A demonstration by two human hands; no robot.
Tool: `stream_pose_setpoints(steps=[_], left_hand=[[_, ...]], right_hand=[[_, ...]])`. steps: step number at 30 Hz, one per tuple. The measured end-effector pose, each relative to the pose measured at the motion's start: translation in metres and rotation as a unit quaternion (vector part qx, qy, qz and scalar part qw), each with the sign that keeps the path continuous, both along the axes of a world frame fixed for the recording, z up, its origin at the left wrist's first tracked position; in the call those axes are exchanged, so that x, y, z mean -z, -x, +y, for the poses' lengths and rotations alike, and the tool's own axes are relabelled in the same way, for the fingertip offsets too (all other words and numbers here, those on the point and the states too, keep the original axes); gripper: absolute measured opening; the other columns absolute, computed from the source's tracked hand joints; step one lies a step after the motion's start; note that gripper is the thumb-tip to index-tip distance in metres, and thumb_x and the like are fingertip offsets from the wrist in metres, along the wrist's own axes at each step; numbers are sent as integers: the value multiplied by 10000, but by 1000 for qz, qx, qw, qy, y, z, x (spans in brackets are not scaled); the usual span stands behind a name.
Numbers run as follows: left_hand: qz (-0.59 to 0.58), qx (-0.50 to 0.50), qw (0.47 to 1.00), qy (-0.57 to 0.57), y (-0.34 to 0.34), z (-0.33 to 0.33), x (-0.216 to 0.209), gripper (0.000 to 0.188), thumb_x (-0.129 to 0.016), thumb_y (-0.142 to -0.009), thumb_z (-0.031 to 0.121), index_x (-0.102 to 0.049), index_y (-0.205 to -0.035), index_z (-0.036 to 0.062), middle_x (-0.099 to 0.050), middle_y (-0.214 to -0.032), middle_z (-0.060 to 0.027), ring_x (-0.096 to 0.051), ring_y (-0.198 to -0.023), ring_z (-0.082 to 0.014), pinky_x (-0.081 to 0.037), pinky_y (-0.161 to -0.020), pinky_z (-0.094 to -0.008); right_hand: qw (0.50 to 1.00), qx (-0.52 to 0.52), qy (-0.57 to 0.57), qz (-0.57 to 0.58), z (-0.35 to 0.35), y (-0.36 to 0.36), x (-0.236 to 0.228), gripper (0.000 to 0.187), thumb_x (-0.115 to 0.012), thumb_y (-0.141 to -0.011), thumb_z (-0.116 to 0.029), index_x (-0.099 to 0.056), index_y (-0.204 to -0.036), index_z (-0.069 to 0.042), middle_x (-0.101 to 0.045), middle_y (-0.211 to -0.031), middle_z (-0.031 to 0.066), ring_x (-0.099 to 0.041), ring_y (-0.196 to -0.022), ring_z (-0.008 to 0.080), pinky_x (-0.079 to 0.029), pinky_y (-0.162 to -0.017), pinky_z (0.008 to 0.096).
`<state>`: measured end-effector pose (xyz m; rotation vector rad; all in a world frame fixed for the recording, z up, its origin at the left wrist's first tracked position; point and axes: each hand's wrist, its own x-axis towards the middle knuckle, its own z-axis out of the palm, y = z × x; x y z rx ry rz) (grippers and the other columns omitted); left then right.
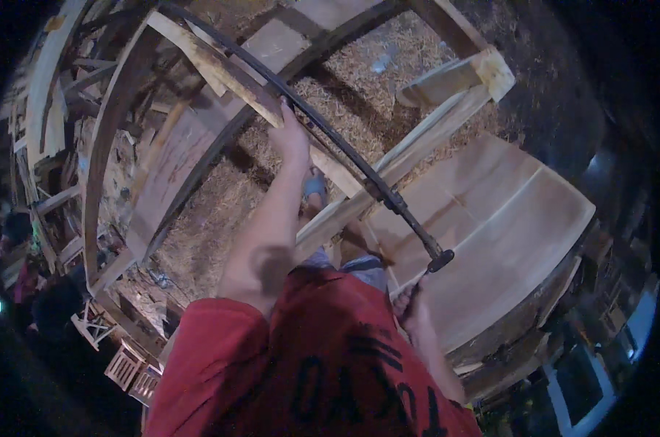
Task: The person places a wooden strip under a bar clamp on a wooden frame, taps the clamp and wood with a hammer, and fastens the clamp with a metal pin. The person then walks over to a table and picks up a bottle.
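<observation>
A long dark metal bar clamp (338,146) lies diagonally across a pale wooden frame, its screw end toward my right side. My left hand (291,138) is closed over the frame's wooden rail (235,81), fingertips up against the clamp's bar; part of its grip is hidden. Below the clamp's screw end (440,260), my right hand (414,309) is closed around what looks like the clamp's thin handle. Beneath that end, a wooden beam (410,164) of the frame crosses under the bar.
A broad wooden panel (505,218) lies to the right. Wood shavings (344,102) cover the floor around my foot (314,188). Curved-looking wooden frame pieces (111,138) stand at left, with small slatted wooden pieces (124,368) at lower left. Timber offcuts (556,291) lie beyond the panel.
</observation>
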<state>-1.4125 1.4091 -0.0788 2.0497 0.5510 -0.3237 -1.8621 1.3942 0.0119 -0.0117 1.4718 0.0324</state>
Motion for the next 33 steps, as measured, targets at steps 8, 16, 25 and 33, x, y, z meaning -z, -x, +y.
stream_pose_setpoints(steps=[8,16,25,33], left_hand=[[56,10,997,-46,11,-32,-19,771,-579,-878,587,-566,-1166,-128,-592,-1180,-330,-572,-1141,-417,-439,-964,-455],[82,107,984,117,122,-10,-78,695,-679,-868,444,-481,-1286,-76,-621,-1190,-210,-606,-1074,-310,-460,-942,-395],[136,426,890,86,122,59,-51,636,-798,-760,395,-601,-1152,-66,-680,-1060,-156,-672,-880,-246,-547,-812,-371],[174,339,878,289,141,29,-33,573,-747,-823,127,-467,-1303,-13,-617,-1162,-110,-618,-1010,-241,-488,-915,-353]], right_hand=[[931,-268,245,22,13,53,18,317,-595,-946,-317,-625,-1101,-42,-600,-798,47,-580,-726,198,-481,-665,328],[800,-385,455,-72,12,63,14,384,-692,-855,-117,-584,-1200,12,-630,-1070,123,-594,-970,193,-478,-842,317],[725,-487,487,2,4,56,-26,665,-721,-797,-449,-539,-1303,-58,-631,-1165,190,-630,-1035,305,-505,-863,393],[738,-363,488,294,-32,168,-70,554,-694,-838,-287,-538,-1305,-34,-658,-1090,206,-667,-875,313,-518,-774,395]])
